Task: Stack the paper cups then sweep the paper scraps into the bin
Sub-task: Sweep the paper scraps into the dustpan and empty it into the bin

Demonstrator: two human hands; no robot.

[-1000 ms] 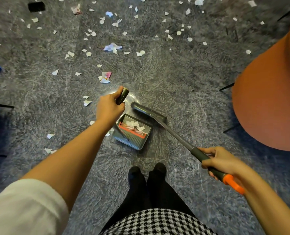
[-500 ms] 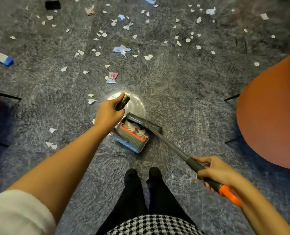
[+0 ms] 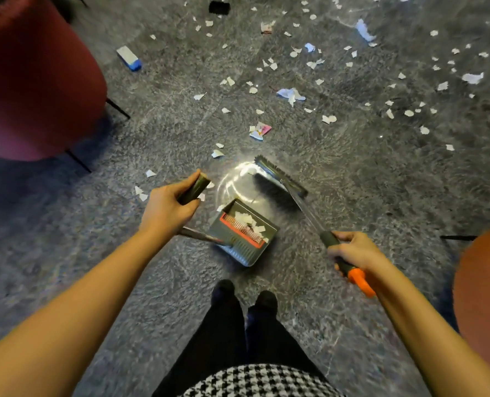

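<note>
My left hand (image 3: 168, 206) grips the top of the dustpan's long handle (image 3: 194, 188). The grey dustpan (image 3: 248, 249) sits on the floor just ahead of my feet, with several white paper scraps (image 3: 246, 220) inside by its orange comb. My right hand (image 3: 352, 250) grips the broom handle (image 3: 331, 240) near its orange end. The broom head (image 3: 278, 183) rests on the floor a little beyond the pan's mouth. Many white and blue paper scraps (image 3: 291, 94) lie scattered over the grey floor further out. No paper cups are in view.
A dark red chair (image 3: 34, 78) stands at the upper left and an orange chair (image 3: 484, 296) at the right edge. A white and blue block (image 3: 128, 58) and a black object (image 3: 219, 7) lie on the floor far out. My feet (image 3: 245, 296) stand behind the pan.
The broom head has moved away from the dustpan's mouth, out onto the floor beyond it. My view has swung left, bringing the red chair into sight. Both grips are unchanged.
</note>
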